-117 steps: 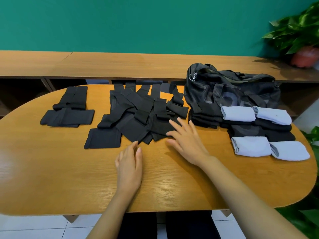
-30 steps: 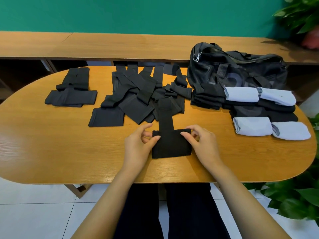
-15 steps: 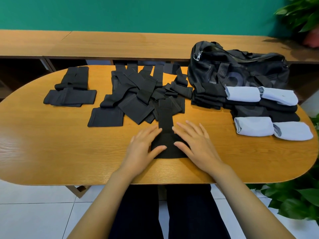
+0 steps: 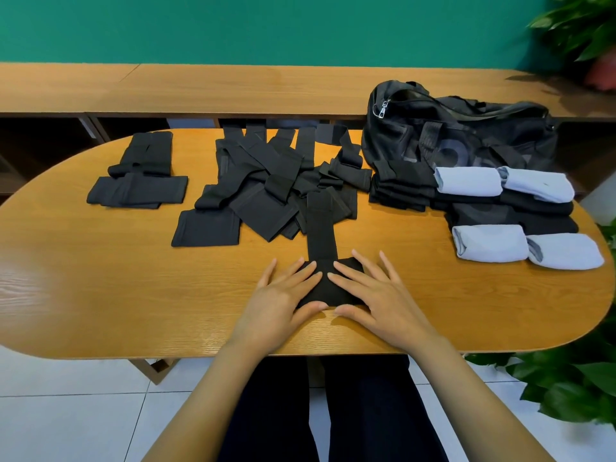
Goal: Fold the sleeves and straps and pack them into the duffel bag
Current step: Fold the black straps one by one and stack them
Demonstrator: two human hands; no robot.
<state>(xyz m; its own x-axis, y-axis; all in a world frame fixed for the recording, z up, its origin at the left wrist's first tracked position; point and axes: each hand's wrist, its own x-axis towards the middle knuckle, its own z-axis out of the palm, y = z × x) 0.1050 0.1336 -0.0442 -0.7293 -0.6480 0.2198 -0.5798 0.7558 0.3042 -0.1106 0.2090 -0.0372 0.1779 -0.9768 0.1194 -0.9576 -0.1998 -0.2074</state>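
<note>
While both palms lie flat on it, the black elastic strap [image 4: 321, 228] sits near-centre on the oval wooden table [image 4: 100, 278]. It is T-shaped as it lies, with the wide end toward the person and the narrow tail running straight away. On the wide end's left half is the left hand [image 4: 283, 298], fingers straight and spread, palm down. The right hand [image 4: 376, 295] mirrors it on the right half. The index fingertips nearly meet at the tail's root, and nothing is pinched.

The strap's long axis runs front-to-back on the body midline. The tail tip overlaps the loose heap of unfolded black straps [image 4: 266, 185] beyond. Both hands are equally near, and the tail lies past both sets of fingertips, so either hand would reach forward to bring it back. Judgement: this is pressing flat mid-fold, with the tail not yet folded in.

Left of the heap lie two folded flat black pieces [image 4: 140, 185], well apart from the hands. Right of the heap is a stack of folded black sleeves [image 4: 400, 188], with four rolled light-blue sleeves [image 4: 468, 181] on and beside it. Behind the stack and touching it is the black duffel bag [image 4: 466, 135]; I cannot tell whether it is zipped. The bag lies forward-right, so the right hand is nearer for packing. Most of the heap is unfolded, so a lot of the task remains. Green leafy plants [image 4: 573, 388] stand at the right edge.
</note>
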